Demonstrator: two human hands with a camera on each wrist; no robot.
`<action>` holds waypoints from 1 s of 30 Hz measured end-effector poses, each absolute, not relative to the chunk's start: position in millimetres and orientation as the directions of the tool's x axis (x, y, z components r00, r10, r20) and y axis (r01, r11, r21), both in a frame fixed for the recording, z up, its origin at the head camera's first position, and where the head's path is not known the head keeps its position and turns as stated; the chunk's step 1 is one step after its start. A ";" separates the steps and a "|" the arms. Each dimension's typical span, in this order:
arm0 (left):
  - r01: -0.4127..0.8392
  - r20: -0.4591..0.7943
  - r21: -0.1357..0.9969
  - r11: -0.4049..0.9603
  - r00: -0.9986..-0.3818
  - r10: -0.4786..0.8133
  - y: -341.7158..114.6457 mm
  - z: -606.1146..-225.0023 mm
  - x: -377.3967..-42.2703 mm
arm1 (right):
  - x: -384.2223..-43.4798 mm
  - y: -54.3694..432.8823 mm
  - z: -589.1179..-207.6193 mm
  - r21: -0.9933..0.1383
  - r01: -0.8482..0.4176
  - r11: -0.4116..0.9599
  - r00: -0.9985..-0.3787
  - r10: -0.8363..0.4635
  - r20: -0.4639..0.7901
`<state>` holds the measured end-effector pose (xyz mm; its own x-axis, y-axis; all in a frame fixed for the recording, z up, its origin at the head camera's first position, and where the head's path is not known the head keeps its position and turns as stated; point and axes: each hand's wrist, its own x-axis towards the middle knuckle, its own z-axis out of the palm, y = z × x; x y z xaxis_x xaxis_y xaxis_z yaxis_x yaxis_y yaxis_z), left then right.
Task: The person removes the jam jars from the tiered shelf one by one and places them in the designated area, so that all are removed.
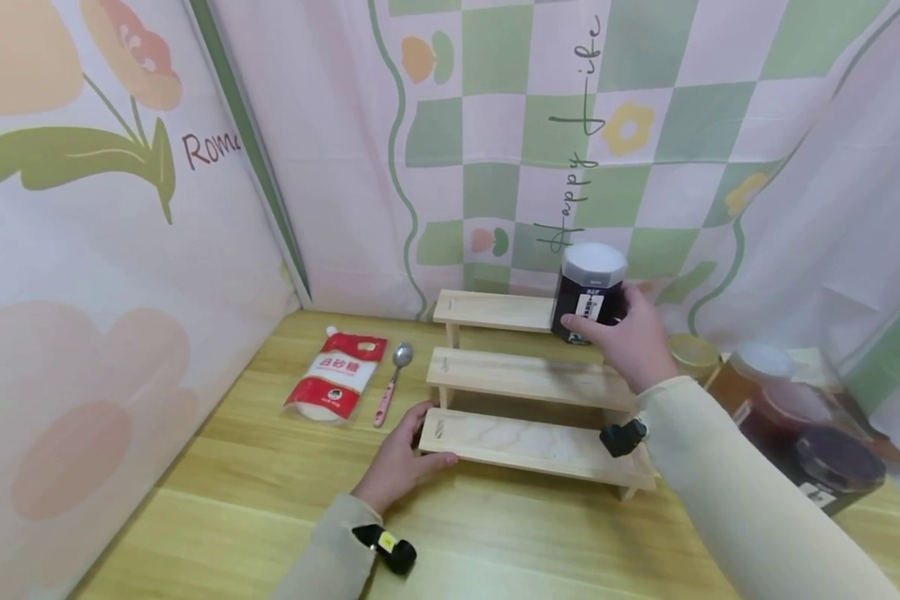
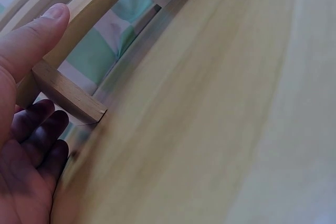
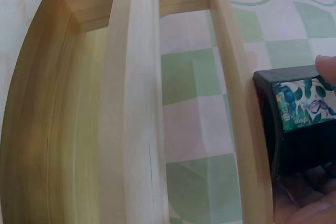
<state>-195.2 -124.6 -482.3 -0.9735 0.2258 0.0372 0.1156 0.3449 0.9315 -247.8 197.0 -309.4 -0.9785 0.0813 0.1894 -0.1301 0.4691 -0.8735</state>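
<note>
A dark jar with a whitish lid (image 1: 594,265) is gripped by my right hand (image 1: 637,337), thumb across its front label. It overlaps the top step of a three-step wooden rack (image 1: 495,310) in the head view. The right wrist view shows the dark jar (image 3: 302,140) right at the wooden edge, with a patterned label and fingers beneath it. My left hand (image 1: 401,458) holds the left end of the lowest step (image 1: 525,442). In the left wrist view, its thumb (image 2: 39,38) lies along the step's edge and the other fingers curl near the rack leg (image 2: 71,93).
Left of the rack lie a red and white sugar bag (image 1: 336,375) and a spoon with a pink handle (image 1: 386,400). Several lidded jars stand at the right, including a dark one (image 1: 840,467), partly behind my right sleeve. A checked curtain (image 1: 495,133) hangs behind.
</note>
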 end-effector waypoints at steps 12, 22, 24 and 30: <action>0.110 0.032 0.931 0.348 -0.974 0.223 -125.5 -482.2 -194.6 | -228.3 193.1 -315.0 -0.870 -0.176 0.461 -0.963 0.103 0.249; 0.106 0.028 0.932 0.346 -0.974 0.224 -126.0 -481.4 -194.3 | -211.1 187.9 -322.3 -0.882 -0.189 0.431 -0.950 0.145 0.275; 0.108 0.029 0.932 0.346 -0.974 0.225 -126.1 -481.6 -194.4 | -207.7 186.8 -323.7 -0.888 -0.189 0.419 -0.948 0.158 0.276; 0.124 0.044 0.932 0.340 -0.971 0.234 -126.1 -483.3 -195.3 | -196.7 187.1 -327.8 -0.913 -0.169 0.372 -0.946 0.197 0.256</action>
<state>-195.3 -126.1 -483.3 -0.9712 0.2341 0.0440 0.1242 0.3402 0.9321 -196.7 187.1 -327.8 -0.9465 0.1968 0.2559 -0.1694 0.3718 -0.9127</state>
